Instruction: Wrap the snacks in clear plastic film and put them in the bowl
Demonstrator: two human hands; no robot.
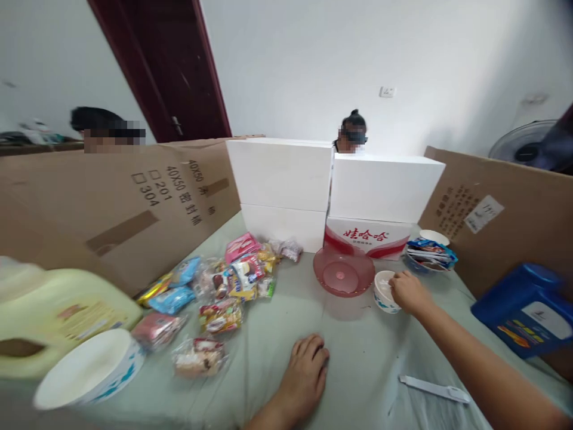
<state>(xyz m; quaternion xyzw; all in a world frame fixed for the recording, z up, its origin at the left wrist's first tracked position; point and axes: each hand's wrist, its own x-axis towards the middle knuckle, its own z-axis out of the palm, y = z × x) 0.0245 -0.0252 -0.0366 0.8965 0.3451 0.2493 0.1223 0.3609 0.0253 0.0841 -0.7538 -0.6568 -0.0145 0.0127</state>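
Observation:
My right hand [408, 291] reaches forward and grips the rim of a small white bowl with a teal pattern [383, 294], which stands on the green-grey tablecloth [353, 352]. Just left of that bowl lies a pink translucent dish [343, 272]. My left hand [305, 373] rests flat on the cloth near the front edge, palm down, fingers together, holding nothing. Left of it lies a spread of several wrapped snack packets [224, 286].
A large white bowl [87, 370] and a pale yellow jug [54, 310] sit front left. A blue bottle [528, 307] lies at right, a white strip [434, 388] near it. White foam boxes [331, 185] and cardboard walls [111, 203] enclose the table. Two people sit behind them.

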